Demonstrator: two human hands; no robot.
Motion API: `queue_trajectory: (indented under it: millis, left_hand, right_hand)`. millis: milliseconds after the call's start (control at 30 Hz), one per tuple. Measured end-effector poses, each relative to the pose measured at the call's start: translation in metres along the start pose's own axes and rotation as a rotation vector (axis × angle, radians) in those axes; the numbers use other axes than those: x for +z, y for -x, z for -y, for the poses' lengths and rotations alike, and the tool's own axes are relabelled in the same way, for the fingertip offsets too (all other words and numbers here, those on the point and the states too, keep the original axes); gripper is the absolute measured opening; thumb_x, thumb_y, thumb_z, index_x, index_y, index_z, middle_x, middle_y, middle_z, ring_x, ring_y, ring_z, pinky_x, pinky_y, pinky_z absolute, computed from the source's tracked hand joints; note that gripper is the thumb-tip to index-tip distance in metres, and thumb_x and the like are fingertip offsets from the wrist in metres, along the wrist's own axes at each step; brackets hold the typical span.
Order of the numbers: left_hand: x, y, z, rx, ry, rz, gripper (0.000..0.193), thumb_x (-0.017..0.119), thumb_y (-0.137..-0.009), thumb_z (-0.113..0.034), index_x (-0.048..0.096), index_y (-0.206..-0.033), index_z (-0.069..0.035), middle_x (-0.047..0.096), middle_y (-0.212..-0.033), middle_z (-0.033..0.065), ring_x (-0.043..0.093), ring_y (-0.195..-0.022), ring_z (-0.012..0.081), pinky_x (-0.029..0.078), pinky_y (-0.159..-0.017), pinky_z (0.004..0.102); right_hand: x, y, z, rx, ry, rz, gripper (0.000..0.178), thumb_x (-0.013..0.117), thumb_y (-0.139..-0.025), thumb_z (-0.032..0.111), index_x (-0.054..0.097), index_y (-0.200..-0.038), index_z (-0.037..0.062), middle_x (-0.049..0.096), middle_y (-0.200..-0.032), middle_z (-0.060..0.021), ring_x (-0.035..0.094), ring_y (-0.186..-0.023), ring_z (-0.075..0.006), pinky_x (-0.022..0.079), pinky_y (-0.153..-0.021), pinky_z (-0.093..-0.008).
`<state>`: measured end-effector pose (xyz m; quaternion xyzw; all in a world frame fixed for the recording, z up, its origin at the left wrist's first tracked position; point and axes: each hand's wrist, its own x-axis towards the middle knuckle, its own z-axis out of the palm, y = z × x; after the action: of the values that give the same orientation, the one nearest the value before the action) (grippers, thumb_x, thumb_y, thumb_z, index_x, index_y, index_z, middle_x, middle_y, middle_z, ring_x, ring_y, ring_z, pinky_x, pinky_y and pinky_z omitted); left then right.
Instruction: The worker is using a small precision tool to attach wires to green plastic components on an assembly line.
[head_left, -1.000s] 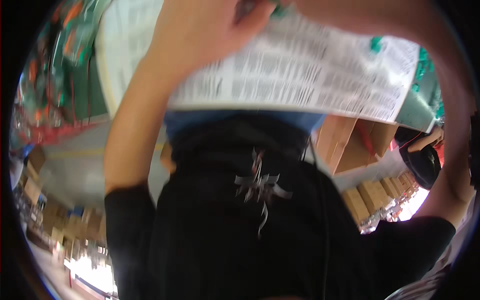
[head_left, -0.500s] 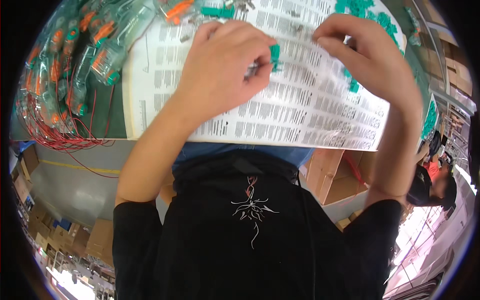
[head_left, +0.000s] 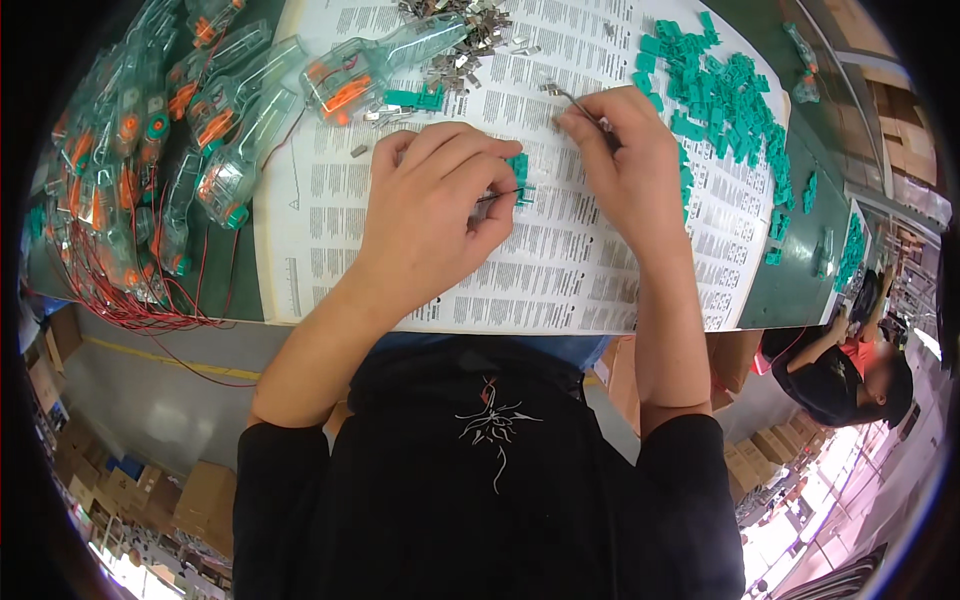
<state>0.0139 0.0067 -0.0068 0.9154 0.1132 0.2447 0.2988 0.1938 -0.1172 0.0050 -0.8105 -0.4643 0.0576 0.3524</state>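
My left hand [head_left: 435, 195] is closed on a small green plastic part [head_left: 520, 178], which sticks out past its fingertips. A thin dark strip shows by the thumb; I cannot make out what it is. Farther right, my right hand [head_left: 628, 155] pinches slim metal tweezers [head_left: 580, 106]. Their tip points up and left, with a small metal clip [head_left: 551, 89] at its end. Both hands are above a large white printed sheet [head_left: 540, 262]. Another green part [head_left: 415, 97] lies beyond the left hand, near a heap of small metal clips [head_left: 462, 62].
Clear bottle-shaped housings with orange pieces [head_left: 225, 120] crowd the left side, trailing red wires [head_left: 140, 312]. Loose green parts [head_left: 725, 95] are piled at the right. Beneath the sheet is a green tabletop [head_left: 800, 255]. A person [head_left: 850, 370] is at the far right; cardboard boxes [head_left: 205, 497] stand behind.
My right hand has moved left, nearer my left hand, and the tweezers and clip now show clearly. My left hand keeps hold of the green part. The whole view has shifted slightly.
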Motion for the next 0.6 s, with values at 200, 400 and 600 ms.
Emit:
queue_trajectory:
  millis: [200, 400, 600]
  left_hand:
    - [0.001, 0.001, 0.002, -0.013, 0.034, 0.031, 0.016, 0.077, -0.078, -0.01, 0.064, -0.087, -0.013, 0.074, -0.117, -0.0058, 0.062, -0.114, 0.0195, 0.036, -0.099, 0.0382]
    - [0.0, 0.0, 0.003, -0.032, 0.055, 0.034, 0.014, 0.077, -0.078, -0.011, 0.065, -0.086, -0.013, 0.074, -0.118, -0.0056, 0.061, -0.114, 0.0198, 0.035, -0.1, 0.0387]
    - [0.002, 0.0, 0.001, -0.061, 0.066, -0.019, 0.009, 0.074, -0.078, -0.012, 0.066, -0.082, -0.013, 0.073, -0.111, -0.0077, 0.062, -0.108, 0.0167, 0.038, -0.095, 0.0382]
  right_hand:
    - [-0.003, 0.002, -0.005, 0.077, -0.098, -0.124, 0.014, 0.079, -0.087, 0.01, 0.072, -0.097, 0.004, 0.068, -0.093, -0.0112, 0.068, -0.08, -0.0274, 0.053, -0.068, -0.0365]
    - [-0.002, -0.021, -0.005, -0.105, 0.045, -0.05, 0.013, 0.078, -0.087, 0.006, 0.074, -0.099, 0.0044, 0.068, -0.092, -0.0092, 0.066, -0.075, -0.0235, 0.053, -0.065, -0.031]
    - [-0.009, 0.015, 0.02, 0.372, -0.357, -0.036, 0.014, 0.078, -0.089, 0.006, 0.074, -0.102, 0.0012, 0.075, -0.094, -0.0061, 0.063, -0.072, -0.0101, 0.051, -0.065, -0.0248]
